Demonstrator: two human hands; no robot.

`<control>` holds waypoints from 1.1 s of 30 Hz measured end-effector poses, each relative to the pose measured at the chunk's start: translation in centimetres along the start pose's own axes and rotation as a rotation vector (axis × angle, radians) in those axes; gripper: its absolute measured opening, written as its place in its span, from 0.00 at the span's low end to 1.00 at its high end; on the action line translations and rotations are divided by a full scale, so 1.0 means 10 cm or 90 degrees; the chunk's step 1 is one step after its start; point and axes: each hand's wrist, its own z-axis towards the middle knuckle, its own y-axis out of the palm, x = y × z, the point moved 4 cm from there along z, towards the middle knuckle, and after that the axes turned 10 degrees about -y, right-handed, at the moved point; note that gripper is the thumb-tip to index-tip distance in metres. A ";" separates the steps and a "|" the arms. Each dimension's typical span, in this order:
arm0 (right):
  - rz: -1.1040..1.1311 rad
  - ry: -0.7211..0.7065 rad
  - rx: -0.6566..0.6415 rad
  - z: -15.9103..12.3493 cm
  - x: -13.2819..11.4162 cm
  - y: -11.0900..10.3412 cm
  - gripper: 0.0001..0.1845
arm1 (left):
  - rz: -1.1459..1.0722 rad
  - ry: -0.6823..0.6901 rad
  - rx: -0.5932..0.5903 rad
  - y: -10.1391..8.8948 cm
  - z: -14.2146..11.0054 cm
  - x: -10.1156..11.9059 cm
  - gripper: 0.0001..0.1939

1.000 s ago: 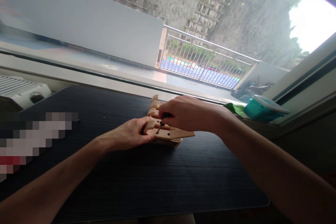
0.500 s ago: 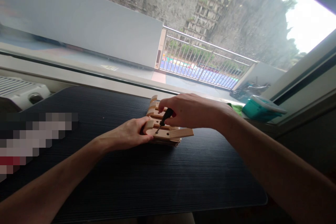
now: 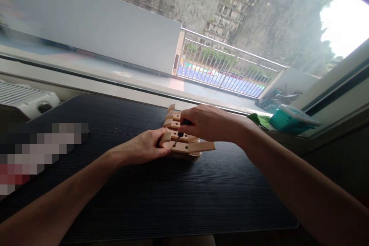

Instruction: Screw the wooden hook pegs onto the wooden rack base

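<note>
A wooden piece with slats and curved ends (image 3: 181, 147) lies on the dark table, with several dark holes along its slats. My left hand (image 3: 147, 144) is closed on its near left end, thumb in front and fingers behind the curved part. Above it, my right hand (image 3: 201, 123) is closed around the black handle of a screwdriver (image 3: 180, 135). The screwdriver is tilted, and its tip meets the left hole of the nearest slat. Whether a screw sits in that hole is too small to tell. My right fingers hide most of the handle.
The dark wood-grain table (image 3: 178, 200) stands against a window sill. A teal container (image 3: 292, 119) and a green cloth (image 3: 259, 120) are at the right by the window. At the left is a white ribbed appliance (image 3: 27, 98), near a blurred-out patch. A railing (image 3: 227, 63) shows outside.
My right fingers have curled in around the screwdriver handle, where the index finger was more extended before. The screwdriver tip stays at the same hole. The view has shifted slightly.
</note>
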 end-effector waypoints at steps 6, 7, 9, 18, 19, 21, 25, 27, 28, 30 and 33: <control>-0.029 0.032 -0.021 0.02 -0.02 -0.01 0.17 | -0.016 0.004 0.008 0.00 0.01 0.00 0.14; -0.025 0.026 -0.027 0.02 -0.03 -0.02 0.16 | -0.015 0.004 0.010 0.00 0.01 -0.01 0.14; -0.010 0.010 -0.039 0.00 -0.06 -0.06 0.13 | -0.014 -0.001 0.008 0.00 0.01 -0.03 0.15; -0.018 -0.043 -0.049 0.03 -0.10 -0.02 0.12 | -0.024 0.006 0.006 0.00 0.00 -0.02 0.15; -0.026 -0.039 -0.050 0.05 -0.09 0.00 0.13 | -0.026 0.007 0.006 0.00 0.00 -0.02 0.15; -0.036 -0.025 -0.055 0.06 -0.06 0.04 0.14 | -0.022 0.005 0.006 0.00 0.01 -0.03 0.15; -0.035 0.004 -0.065 0.06 -0.03 0.06 0.15 | 0.000 -0.005 0.002 0.00 0.01 -0.04 0.14; -0.034 0.015 -0.068 0.06 -0.04 0.07 0.16 | 0.004 -0.005 -0.001 0.01 0.00 -0.04 0.13; -0.036 0.020 -0.069 0.06 -0.04 0.07 0.17 | 0.005 -0.004 -0.001 0.01 0.00 -0.03 0.13; -0.040 0.030 -0.066 0.06 -0.04 0.07 0.18 | 0.009 0.000 0.002 0.01 0.00 -0.03 0.13; -0.035 0.015 -0.064 0.03 -0.04 0.04 0.16 | 0.014 0.005 0.006 0.01 0.01 -0.03 0.12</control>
